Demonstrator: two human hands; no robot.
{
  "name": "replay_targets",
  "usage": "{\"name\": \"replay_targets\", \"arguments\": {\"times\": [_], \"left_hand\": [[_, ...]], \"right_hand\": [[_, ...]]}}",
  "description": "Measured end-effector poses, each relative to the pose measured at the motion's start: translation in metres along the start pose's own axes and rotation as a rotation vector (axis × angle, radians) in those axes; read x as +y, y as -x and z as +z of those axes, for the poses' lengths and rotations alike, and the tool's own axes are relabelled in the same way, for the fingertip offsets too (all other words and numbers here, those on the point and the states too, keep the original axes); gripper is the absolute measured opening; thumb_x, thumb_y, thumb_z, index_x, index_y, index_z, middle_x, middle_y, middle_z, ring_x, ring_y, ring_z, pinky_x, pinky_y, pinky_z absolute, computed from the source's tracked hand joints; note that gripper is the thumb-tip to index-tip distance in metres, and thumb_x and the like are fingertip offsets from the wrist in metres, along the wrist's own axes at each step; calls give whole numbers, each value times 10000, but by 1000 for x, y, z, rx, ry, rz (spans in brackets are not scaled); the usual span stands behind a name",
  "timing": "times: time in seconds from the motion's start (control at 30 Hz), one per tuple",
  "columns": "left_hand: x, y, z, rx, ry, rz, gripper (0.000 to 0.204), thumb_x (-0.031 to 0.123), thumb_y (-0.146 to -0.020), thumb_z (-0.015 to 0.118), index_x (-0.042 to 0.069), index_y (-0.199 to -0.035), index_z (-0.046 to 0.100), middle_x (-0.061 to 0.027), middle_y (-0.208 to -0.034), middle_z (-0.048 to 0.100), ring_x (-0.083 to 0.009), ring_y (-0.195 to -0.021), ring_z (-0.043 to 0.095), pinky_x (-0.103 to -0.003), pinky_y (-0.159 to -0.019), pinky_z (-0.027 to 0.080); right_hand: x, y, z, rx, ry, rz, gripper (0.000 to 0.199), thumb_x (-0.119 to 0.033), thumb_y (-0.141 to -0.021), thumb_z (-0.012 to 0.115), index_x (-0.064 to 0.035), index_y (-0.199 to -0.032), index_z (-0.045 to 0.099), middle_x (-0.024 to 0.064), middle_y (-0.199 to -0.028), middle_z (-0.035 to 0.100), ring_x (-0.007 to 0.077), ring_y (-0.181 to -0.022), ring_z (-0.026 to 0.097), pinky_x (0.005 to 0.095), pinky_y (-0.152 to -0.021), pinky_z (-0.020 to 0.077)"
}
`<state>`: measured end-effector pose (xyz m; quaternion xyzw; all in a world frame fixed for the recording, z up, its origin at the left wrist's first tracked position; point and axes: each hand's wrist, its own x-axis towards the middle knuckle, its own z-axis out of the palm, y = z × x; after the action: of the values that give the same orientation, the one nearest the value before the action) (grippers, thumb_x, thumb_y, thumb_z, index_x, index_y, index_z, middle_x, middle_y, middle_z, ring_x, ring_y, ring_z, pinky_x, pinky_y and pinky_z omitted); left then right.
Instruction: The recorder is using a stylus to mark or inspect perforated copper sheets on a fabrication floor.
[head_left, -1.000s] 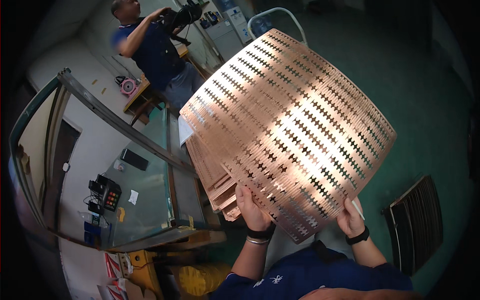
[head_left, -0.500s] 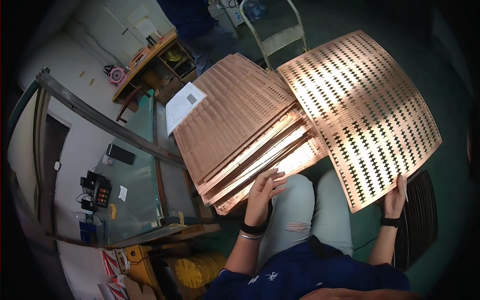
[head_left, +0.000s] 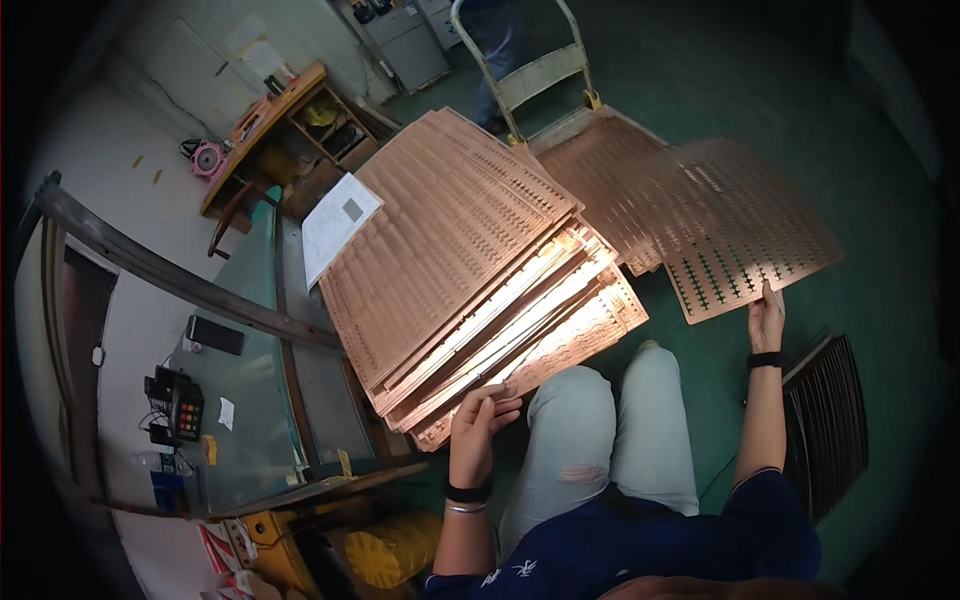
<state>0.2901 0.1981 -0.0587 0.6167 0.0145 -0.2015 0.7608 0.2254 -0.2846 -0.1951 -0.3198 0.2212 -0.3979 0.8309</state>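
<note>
My right hand (head_left: 767,318) grips the near edge of a copper-coloured perforated sheet (head_left: 745,225), stretched out to the right. The sheet's far part is blurred, and its left side overlaps other perforated sheets (head_left: 600,180) on a trolley. My left hand (head_left: 482,418) is loosely open, fingers slightly bent, by the near lower edge of a tall stack of similar copper sheets (head_left: 450,230). Whether its fingertips touch the stack I cannot tell. A white paper (head_left: 335,225) lies on the stack's left side.
The trolley's pale handle (head_left: 540,85) rises at the far side, a person's leg behind it. A dark ribbed stack (head_left: 828,420) stands at right on the green floor. To the left are a glass-topped table (head_left: 250,400), a metal frame (head_left: 190,285) and a yellow drum (head_left: 392,548).
My right hand has carried the perforated sheet away and lowered it toward the trolley, uncovering the sheets there. My left hand has shifted slightly left and down in the picture.
</note>
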Motion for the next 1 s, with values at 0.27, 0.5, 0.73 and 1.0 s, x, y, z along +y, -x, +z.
{"name": "replay_targets", "arguments": {"times": [0.27,0.5,0.73,1.0], "left_hand": [[4,6,-12,48,-29,-3,269,190,-960,406,1,-1111,524,-129,-1084,583,-198,-969,587,-293,-831,484],[6,6,-21,82,-32,11,266,185,-960,408,-1,-1113,522,-122,-1074,585,-195,-967,590,-294,-839,484],[38,0,-41,153,-107,194,271,186,-954,417,-12,-1099,531,-133,-1055,591,-205,-937,602,-306,-825,500],[75,2,-77,331,-24,376,234,146,-951,422,-3,-1102,521,-119,-1027,598,-180,-912,608,-266,-783,521]], "right_hand": [[78,-100,68,-104,-38,261,470,-176,-929,477,21,-1317,302,198,-1332,357,294,-1209,400,406,-954,444],[133,-62,14,31,550,584,481,-299,-916,506,-125,-1340,360,115,-1240,487,212,-1099,512,366,-864,479],[83,-10,-69,131,601,591,427,-270,-942,439,-111,-1332,370,131,-1271,475,203,-1104,515,318,-892,457],[26,27,-128,171,623,511,401,-267,-953,409,-119,-1325,386,111,-1249,501,185,-1096,517,300,-889,440]]}}
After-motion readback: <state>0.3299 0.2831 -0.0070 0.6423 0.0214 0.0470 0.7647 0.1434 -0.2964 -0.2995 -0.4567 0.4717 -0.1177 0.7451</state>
